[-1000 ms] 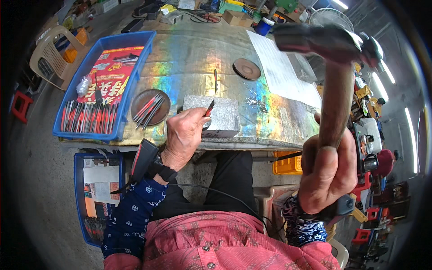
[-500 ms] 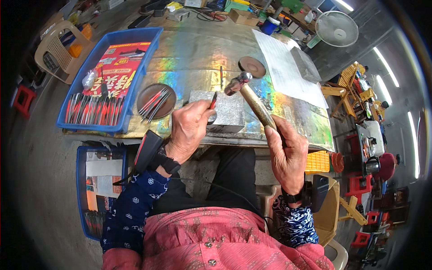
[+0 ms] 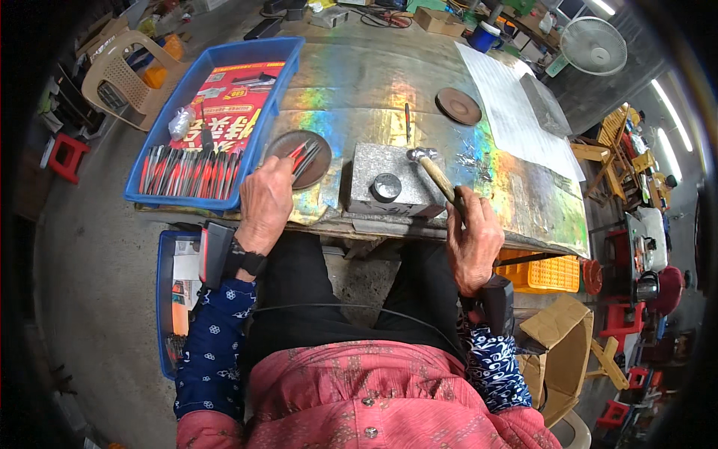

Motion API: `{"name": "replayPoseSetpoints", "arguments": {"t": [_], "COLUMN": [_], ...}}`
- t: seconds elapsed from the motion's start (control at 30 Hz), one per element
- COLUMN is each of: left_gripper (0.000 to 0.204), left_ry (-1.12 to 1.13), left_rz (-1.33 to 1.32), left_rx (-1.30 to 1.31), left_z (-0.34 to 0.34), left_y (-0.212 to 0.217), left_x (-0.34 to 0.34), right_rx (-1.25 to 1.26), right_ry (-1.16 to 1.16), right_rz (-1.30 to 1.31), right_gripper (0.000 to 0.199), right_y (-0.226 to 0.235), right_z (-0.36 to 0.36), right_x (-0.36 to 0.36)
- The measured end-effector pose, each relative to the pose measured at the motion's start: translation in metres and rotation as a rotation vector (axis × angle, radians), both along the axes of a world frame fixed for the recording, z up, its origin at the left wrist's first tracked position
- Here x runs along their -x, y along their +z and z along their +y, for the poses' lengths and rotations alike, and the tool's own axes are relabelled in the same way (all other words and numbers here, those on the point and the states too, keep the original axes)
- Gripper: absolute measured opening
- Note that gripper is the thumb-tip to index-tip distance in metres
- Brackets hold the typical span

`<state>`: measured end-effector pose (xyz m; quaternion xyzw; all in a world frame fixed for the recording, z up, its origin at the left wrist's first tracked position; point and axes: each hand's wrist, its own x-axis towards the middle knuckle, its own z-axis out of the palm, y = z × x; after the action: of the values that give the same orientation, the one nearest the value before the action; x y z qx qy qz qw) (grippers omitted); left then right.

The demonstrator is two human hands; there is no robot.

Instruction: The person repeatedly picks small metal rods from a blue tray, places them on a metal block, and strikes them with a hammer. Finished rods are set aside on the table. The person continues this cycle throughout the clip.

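My left hand (image 3: pixel 268 198) is at the near left edge of a round brown dish (image 3: pixel 318 173). Its fingers are closed and cover the near ends of several slim red-and-silver pointed pieces (image 3: pixel 304 157) in the dish; whether it grips one is hidden. My right hand (image 3: pixel 476 238) is wrapped round the wooden handle of a ball-peen hammer (image 3: pixel 440 179). The hammer's head is over the far right part of a grey metal block (image 3: pixel 365 159). A small round dark-rimmed metal piece (image 3: pixel 386 187) sits on the block's near side.
Left of the dish, a blue tray (image 3: pixel 277 97) holds a row of red-and-black pointed pieces (image 3: pixel 191 172). A slim dark piece (image 3: pixel 407 123) lies beyond the block. Farther right are another brown dish (image 3: pixel 458 106), metal scraps (image 3: pixel 475 161) and a white sheet (image 3: pixel 516 112).
My left hand has moved left from above the block, where it held a red-and-black pointed piece, to the dish. The hammer head has come down toward the block. The view has shifted.
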<state>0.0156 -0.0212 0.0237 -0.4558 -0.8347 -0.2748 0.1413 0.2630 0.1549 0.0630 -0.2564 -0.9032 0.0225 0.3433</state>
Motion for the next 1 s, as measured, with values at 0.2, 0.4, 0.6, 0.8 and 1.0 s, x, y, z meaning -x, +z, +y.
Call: {"name": "replayPoseSetpoints", "arguments": {"t": [0.2, 0.4, 0.6, 0.8, 1.0], "left_gripper": [0.003, 0.003, 0.005, 0.005, 0.007], "left_ry": [0.030, 0.036, 0.013, -0.017, 0.001], "left_rz": [0.107, 0.184, 0.196, 0.157, 0.090], "left_rx": [0.094, 0.157, 0.182, 0.104, 0.179], "left_z": [0.005, 0.009, 0.011, 0.016, 0.014], "left_y": [-0.011, -0.011, -0.011, -0.014, -0.004], "left_x": [0.006, 0.007, 0.000, -0.004, -0.009], "right_rx": [0.008, 0.126, 0.188, 0.212, 0.177], "right_ry": [-0.024, -0.056, -0.052, -0.056, -0.024], "right_rz": [-0.051, -0.096, -0.135, -0.146, -0.130], "right_gripper": [0.044, 0.045, 0.044, 0.043, 0.044], "right_y": [-0.020, -0.026, -0.027, -0.027, -0.026], "right_z": [-0.005, -0.009, -0.009, -0.008, -0.008], "right_x": [0.001, 0.004, 0.005, 0.007, 0.005]}}
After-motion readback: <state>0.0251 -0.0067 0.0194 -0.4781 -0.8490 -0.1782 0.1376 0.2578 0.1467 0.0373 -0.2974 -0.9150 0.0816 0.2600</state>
